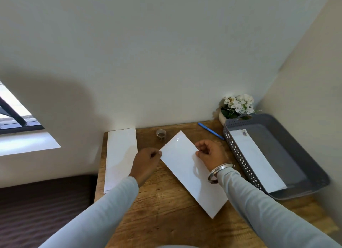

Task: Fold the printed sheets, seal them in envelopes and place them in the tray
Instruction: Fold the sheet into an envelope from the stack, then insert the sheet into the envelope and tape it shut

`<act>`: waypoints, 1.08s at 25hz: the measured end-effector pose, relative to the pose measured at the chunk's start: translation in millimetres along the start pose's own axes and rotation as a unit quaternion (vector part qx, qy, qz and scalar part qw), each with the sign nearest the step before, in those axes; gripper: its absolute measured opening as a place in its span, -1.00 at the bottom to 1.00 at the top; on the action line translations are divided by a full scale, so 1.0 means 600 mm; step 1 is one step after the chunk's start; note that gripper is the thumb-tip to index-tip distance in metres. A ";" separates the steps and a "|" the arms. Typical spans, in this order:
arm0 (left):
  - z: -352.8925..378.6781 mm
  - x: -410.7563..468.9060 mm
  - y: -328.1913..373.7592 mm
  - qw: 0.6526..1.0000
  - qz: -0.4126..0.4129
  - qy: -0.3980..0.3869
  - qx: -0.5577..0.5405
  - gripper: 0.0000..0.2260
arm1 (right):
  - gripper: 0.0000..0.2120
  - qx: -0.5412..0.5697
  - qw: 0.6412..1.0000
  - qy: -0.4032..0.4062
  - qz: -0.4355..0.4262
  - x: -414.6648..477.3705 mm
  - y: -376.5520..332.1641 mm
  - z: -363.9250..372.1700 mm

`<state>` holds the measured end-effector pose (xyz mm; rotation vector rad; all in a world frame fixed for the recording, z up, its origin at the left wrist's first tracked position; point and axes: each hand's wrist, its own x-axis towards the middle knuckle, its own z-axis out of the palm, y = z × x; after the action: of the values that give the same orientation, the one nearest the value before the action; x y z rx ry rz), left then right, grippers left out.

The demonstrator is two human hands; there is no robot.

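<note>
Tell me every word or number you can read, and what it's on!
Nothing here can be read.
On the envelope in the tray: a small round mark at its far corner, too blurred to read.
On the held white paper: no writing shows.
On the white stack at the left: no writing shows.

Quick count, going off the grey tray (240,156): 1 tray, 1 envelope (257,159) inside it, 1 white sheet (187,170) just left of it, 1 more paper (120,155) well further left. Behind the tray, 1 flower pot (237,105). Off its far-left corner, 1 blue pen (211,130) and 1 tape roll (161,134). Plus 2 hands: left hand (146,161), right hand (211,152).
</note>
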<state>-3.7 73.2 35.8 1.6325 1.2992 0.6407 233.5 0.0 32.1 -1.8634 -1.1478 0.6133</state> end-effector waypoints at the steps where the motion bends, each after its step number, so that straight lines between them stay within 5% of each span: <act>1: 0.009 0.000 -0.013 0.999 0.009 -0.008 0.048 -0.81 | -0.67 -0.015 1.000 -0.003 0.002 -0.001 0.012 0.002; 11: 0.038 -0.007 -0.050 0.936 0.058 -0.021 0.345 -0.74 | -0.76 -0.183 0.980 -0.075 0.007 -0.015 0.056 0.014; 16: 0.041 -0.005 -0.064 0.942 0.107 -0.051 0.315 -0.94 | -0.77 -0.235 0.968 -0.083 -0.024 -0.012 0.062 0.020; 17: 0.042 -0.006 -0.069 0.939 0.129 -0.069 0.311 -0.84 | -0.78 -0.248 0.964 -0.089 -0.033 -0.009 0.060 0.021; 23: 0.038 -0.018 -0.098 0.882 0.234 -0.111 0.394 -0.64 | -0.58 -0.389 0.895 -0.160 -0.148 -0.006 0.026 0.073; 27: 0.033 -0.022 -0.101 0.883 0.235 -0.103 0.394 -0.60 | -0.53 -0.411 0.848 -0.259 -0.214 -0.027 -0.006 0.127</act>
<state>-19.0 55.2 -24.5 2.6543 1.0560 0.1791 167.0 17.1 -5.4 -2.0367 -2.4006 0.3851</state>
